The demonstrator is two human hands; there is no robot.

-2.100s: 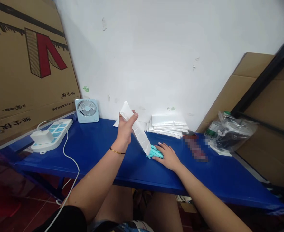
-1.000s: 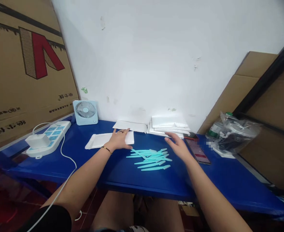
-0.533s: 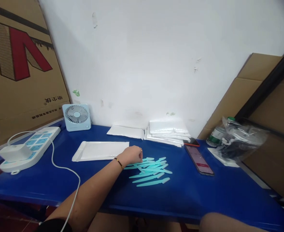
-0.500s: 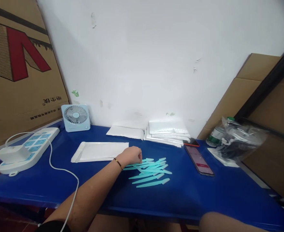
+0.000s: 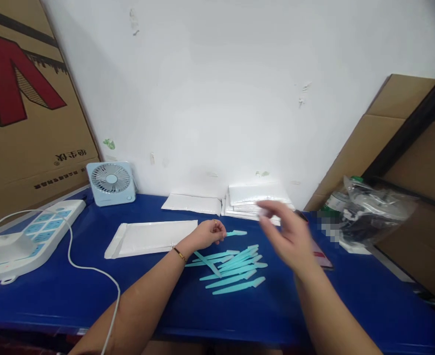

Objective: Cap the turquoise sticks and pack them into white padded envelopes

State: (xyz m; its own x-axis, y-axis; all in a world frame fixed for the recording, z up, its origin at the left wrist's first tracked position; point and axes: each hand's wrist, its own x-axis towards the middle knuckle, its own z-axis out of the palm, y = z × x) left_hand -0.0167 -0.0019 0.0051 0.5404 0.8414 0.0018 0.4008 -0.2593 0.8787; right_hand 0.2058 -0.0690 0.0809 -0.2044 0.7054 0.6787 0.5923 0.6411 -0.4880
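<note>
My left hand (image 5: 207,234), with a bracelet at its wrist, pinches a teal eyebrow razor (image 5: 237,232) whose pale head sticks out to the right. Just below it, several more teal eyebrow razors (image 5: 235,268) lie in a loose pile on the blue table (image 5: 276,315). Blurred by motion, my right hand (image 5: 289,234) hovers right of the pile, thumb and fingers apart, nothing between them. A white padded mailer (image 5: 151,239) lies flat to the left, partly behind my left wrist. Behind my right hand is a stack of white mailers (image 5: 256,195), partly covered by it.
Another white mailer (image 5: 191,203) lies along the wall. On the left are a light blue fan (image 5: 111,182) and a power strip (image 5: 36,236) with a white cable. A phone (image 5: 323,256), partly hidden, a bottle (image 5: 336,201) and a plastic bag (image 5: 376,212) are at right.
My left hand has lifted slightly away from the pile with one eyebrow razor in it. My right hand has come into view over the table. The view has shifted a little.
</note>
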